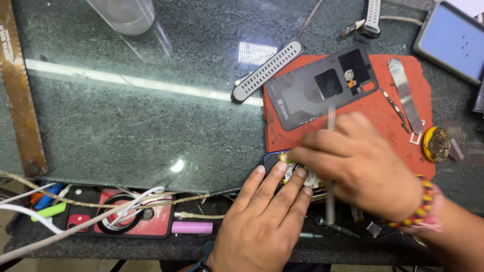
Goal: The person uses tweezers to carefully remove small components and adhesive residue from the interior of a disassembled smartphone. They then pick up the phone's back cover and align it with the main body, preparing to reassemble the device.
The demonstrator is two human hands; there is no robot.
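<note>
Our left hand point(262, 221) lies flat, fingers spread, pressing the opened phone point(282, 168) at the near edge of the surface point(126, 126). Our right hand point(363, 168) is closed on a thin rod-like tool point(330, 201), blurred, standing over the phone. We judge the phone light, stiff and fragile inside; hold it by the rim. Its long axis seems to run left-right under both hands, mostly hidden. Beyond the right hand, the back cover point(317, 90) lies on a red mat point(398, 141).

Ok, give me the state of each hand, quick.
Left hand: open, fingers flat on the opened phone.
Right hand: closed on a thin tool.
</note>
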